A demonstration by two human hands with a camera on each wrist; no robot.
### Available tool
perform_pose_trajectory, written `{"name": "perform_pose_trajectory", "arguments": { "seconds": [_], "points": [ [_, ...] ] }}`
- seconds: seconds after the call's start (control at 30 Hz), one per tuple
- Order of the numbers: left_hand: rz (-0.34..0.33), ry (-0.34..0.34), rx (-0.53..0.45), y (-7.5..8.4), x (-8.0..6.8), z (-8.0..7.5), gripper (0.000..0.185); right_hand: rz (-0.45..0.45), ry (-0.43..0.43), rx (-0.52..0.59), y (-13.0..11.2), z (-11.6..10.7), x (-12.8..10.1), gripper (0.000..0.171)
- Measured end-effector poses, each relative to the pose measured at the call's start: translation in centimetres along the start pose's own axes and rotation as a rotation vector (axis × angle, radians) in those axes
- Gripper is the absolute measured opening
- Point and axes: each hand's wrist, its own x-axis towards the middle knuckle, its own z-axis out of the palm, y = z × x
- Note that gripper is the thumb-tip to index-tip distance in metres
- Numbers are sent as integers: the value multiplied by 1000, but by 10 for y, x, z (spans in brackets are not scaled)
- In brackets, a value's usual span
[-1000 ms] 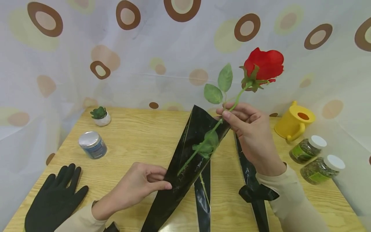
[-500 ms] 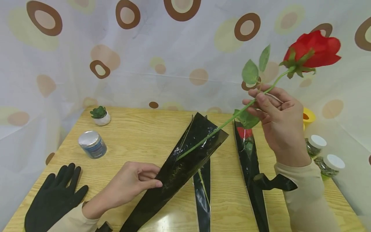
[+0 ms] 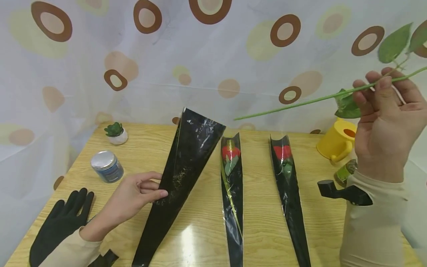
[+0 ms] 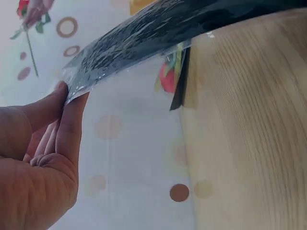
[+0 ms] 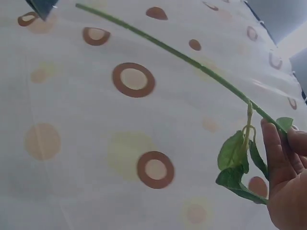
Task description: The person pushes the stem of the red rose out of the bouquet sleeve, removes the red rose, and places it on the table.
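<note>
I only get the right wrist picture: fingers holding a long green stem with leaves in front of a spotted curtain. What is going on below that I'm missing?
Observer: The left hand pinches the edge of a black plastic cone sleeve, which lies on a pale wooden table.
Visitor: Is the stem inside that sleeve?
Observer: No. The long green stem is held in the air by the right hand, with its tip clear of the sleeve.
Visitor: Is that the only sleeve?
Observer: No. Two more black sleeves lie to its right. Each holds a red rose, the middle rose and the far rose.
</note>
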Motion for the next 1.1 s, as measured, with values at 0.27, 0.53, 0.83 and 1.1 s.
{"name": "perform_pose_trajectory", "arguments": {
  "seconds": [0.27, 0.53, 0.83, 1.1],
  "points": [
    [-68, 83, -92, -12, 16, -17, 64, 476, -392, -264, 59, 2, -36, 31],
    [-236, 72, -186, -37, 41, -25, 68, 886, -729, -528, 154, 2, -95, 27],
    [-330, -47, -383, -60, 50, -21, 71, 1160, -879, -544, 220, 10, -145, 34],
    [-333, -63, -353, -66, 53, -22, 77, 1253, -831, -532, 246, 16, -160, 34]
  ]
}}
